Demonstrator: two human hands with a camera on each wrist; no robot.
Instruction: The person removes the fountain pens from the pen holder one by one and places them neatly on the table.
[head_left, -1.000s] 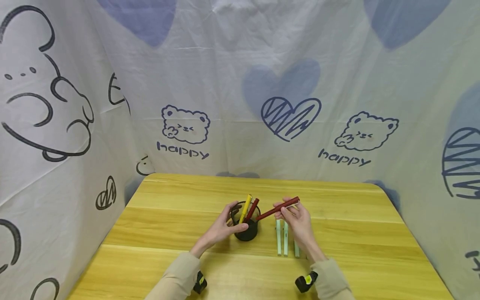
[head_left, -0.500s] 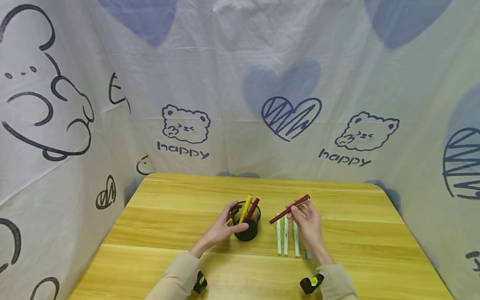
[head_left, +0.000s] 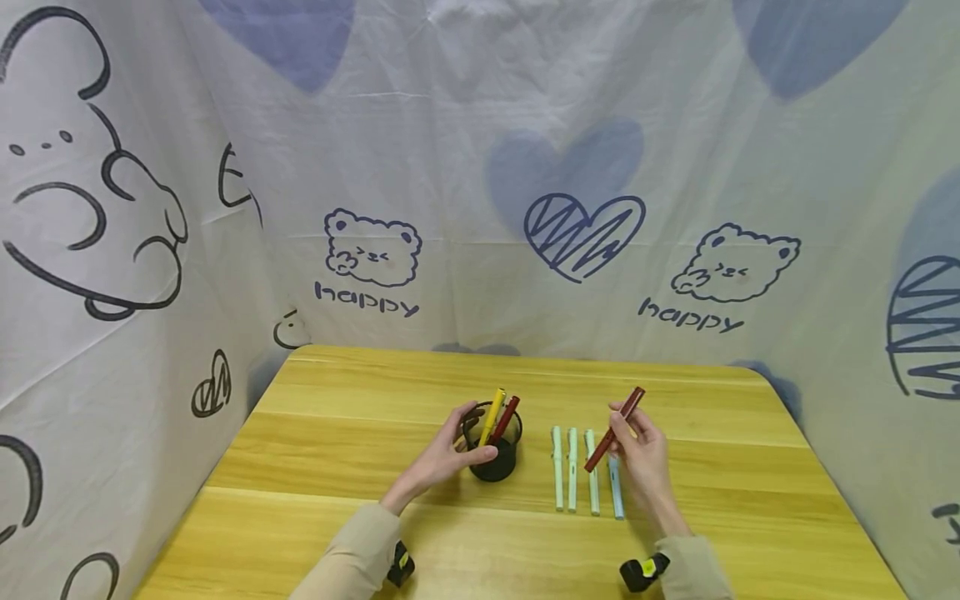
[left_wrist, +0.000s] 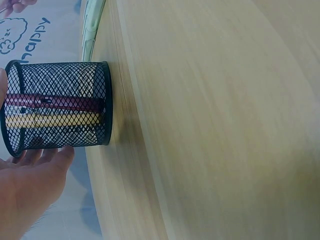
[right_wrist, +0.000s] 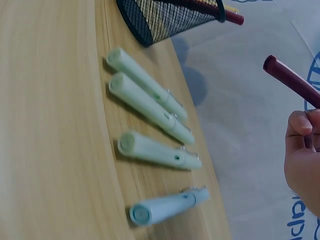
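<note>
My left hand (head_left: 438, 458) holds the black mesh pen cup (head_left: 492, 468), thumb in front and fingers round the far side. Inside the cup lean a yellow pen (head_left: 491, 418) and a dark red pen (head_left: 506, 420); the left wrist view shows both through the mesh (left_wrist: 55, 82). Raised over the table, my right hand (head_left: 647, 458) pinches another dark red pen (head_left: 599, 454), slanted with its lower end toward the left. Below it lie three pale green pens (head_left: 572, 479) and one light blue pen (head_left: 617, 492), side by side; the right hand covers the blue one's top.
The wooden table (head_left: 360, 392) has rounded far corners. A white cloth (head_left: 465, 275) printed with hearts and bears hangs behind it and along both sides. The row of pens lies a short way right of the cup.
My right hand has moved right, away from the cup, carrying the dark red pen, which now stands steeper. The row of pens has come into fuller view. The left hand and cup stay put.
</note>
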